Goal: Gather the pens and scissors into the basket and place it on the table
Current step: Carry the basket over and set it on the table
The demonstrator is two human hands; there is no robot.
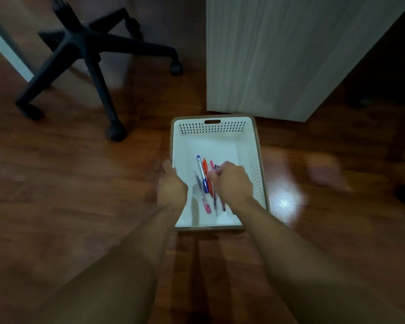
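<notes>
White basket (248,146) sits on the floor, pens (204,176) inside; no scissors visible. Left hand (172,188) clamps its rim; right hand (233,181) curls around pens, seemingly loading. Next, probably find scissors.

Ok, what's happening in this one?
A person is crouched over a white basket on the wooden floor. The left hand grips the basket's left rim, while the right hand is inside it over a bunch of pens. No scissors show. The basket sits beside a cabinet and an office chair base, not yet on any table.
</notes>
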